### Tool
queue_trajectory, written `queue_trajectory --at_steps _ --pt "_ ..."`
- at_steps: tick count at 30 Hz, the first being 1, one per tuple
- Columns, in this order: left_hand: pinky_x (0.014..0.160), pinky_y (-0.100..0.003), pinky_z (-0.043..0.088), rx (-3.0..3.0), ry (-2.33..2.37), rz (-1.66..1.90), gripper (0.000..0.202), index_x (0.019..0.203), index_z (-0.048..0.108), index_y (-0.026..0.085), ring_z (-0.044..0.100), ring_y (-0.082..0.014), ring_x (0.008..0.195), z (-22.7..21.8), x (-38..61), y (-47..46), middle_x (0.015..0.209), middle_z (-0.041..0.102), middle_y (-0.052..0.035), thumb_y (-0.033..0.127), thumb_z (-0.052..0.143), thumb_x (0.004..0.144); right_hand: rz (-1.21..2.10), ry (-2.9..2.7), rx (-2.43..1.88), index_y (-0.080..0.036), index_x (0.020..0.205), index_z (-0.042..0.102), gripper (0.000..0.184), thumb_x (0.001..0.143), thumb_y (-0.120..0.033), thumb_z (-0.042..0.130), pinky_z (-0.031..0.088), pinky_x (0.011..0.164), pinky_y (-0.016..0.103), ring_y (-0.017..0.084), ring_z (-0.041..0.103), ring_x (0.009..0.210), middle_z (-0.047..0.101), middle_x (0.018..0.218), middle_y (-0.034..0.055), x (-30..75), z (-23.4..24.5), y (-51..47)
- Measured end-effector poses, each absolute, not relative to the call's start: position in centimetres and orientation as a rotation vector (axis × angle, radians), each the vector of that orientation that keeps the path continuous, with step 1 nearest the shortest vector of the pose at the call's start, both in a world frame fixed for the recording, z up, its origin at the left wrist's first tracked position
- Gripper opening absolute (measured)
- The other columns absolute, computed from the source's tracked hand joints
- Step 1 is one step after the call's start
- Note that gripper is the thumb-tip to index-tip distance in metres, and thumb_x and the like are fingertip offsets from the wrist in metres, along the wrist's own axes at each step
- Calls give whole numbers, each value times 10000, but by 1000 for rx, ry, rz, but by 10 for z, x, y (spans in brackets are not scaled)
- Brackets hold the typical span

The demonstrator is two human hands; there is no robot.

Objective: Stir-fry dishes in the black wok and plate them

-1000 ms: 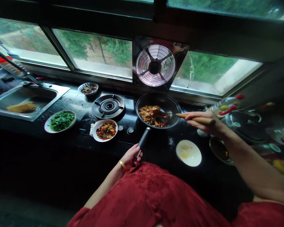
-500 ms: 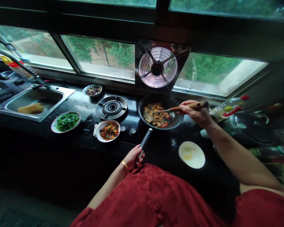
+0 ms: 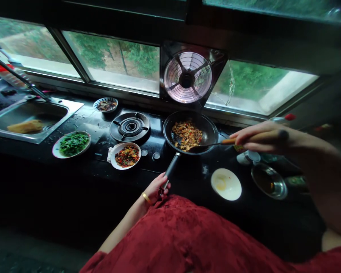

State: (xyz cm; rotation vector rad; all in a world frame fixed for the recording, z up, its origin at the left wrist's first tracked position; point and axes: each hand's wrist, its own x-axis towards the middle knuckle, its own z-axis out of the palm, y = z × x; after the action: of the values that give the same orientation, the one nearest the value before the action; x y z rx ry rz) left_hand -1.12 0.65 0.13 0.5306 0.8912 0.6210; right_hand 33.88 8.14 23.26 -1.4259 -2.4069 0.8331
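A black pan (image 3: 211, 131) of chopped stir-fried food (image 3: 186, 134) sits on the dark counter under a wall fan. My left hand (image 3: 157, 187), with a gold bangle at the wrist, is closed round the end of the pan's black handle (image 3: 172, 167). My right hand (image 3: 261, 138) grips the wooden handle of a spatula (image 3: 213, 143), whose blade lies low at the near side of the pan. My right forearm runs off to the right edge.
A free gas burner (image 3: 130, 126) lies left of the pan. Plates of chopped peppers (image 3: 127, 156) and greens (image 3: 72, 144), a small bowl (image 3: 105, 105) and a sink (image 3: 59, 117) stand further left. A white bowl (image 3: 226, 184) and a steel bowl (image 3: 269, 181) sit right of the handle.
My right hand has drawn the spatula back from the middle of the pan to its near right side, and the food now lies heaped towards the far left. My left hand has kept its grip.
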Motion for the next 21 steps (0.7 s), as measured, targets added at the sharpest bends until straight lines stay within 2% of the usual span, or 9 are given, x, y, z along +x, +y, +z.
queue_trajectory --at_steps 4,10,14,17,21 --pt "323 -114 234 534 902 608 546 1217 380 211 433 -53 411 1 -11 7 679 522 18 443 597 773 797 -2382 -1317 -209 798 702 151 691 -299 644 519 773 288 194 637 855 678 971 51 314 205 88" --pt "322 -117 245 527 903 609 578 1241 362 212 427 -53 405 2 -11 7 671 521 21 450 599 771 782 -2179 -1351 -223 844 701 181 724 -347 647 517 588 252 156 623 664 688 899 43 311 200 85" --pt "329 -112 247 518 898 618 596 1252 356 215 434 -49 412 3 -11 6 676 526 19 443 613 765 746 -2103 -1403 -212 805 702 173 705 -347 661 506 579 234 148 619 650 688 814 23 299 181 98" --pt "332 -115 248 508 905 627 588 1258 352 213 432 -51 415 3 -11 6 673 522 20 432 604 774 663 -1843 -1461 -186 815 681 195 712 -349 652 516 592 228 150 630 667 682 768 22 302 167 111" --pt "325 -119 240 520 907 630 577 1255 356 208 422 -54 415 1 -10 6 673 521 18 431 593 779 729 -1463 -1493 -175 834 645 206 705 -331 681 544 577 224 155 651 644 678 744 41 345 176 117"
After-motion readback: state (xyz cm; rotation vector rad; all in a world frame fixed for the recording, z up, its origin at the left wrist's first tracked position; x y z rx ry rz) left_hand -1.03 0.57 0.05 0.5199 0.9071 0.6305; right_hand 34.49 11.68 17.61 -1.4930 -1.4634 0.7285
